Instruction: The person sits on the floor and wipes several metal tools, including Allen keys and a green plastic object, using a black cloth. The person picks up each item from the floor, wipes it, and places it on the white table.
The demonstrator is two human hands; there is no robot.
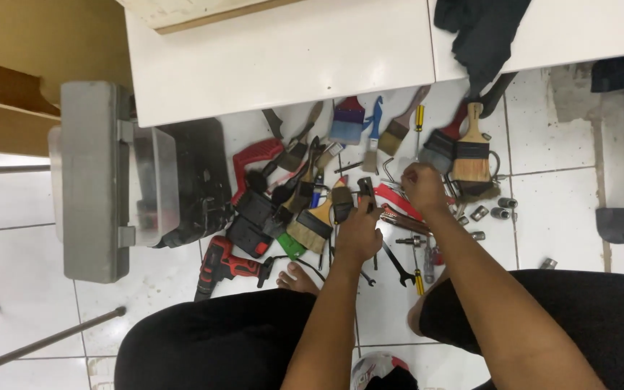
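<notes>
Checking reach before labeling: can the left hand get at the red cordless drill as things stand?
Probably yes. The left hand rests on the tool pile, and the red cordless drill lies on open floor tile to its left, with nothing on top of it; only the bare foot sits between.

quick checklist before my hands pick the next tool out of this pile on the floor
1. Left hand free: cannot tell; fingers rest on dark tool handles among the brushes.
2. Right hand free: cannot tell; fist closed over the tool pile.
3. Paintbrushes in clear view: ok, spread out on the tiles.
4. Red drill clear of hands: ok, lying by the knee.
5. Grey toolbox open: ok, lid up.
6. Bare foot clear of tools: not ok, cord and spanners are close by.
</notes>
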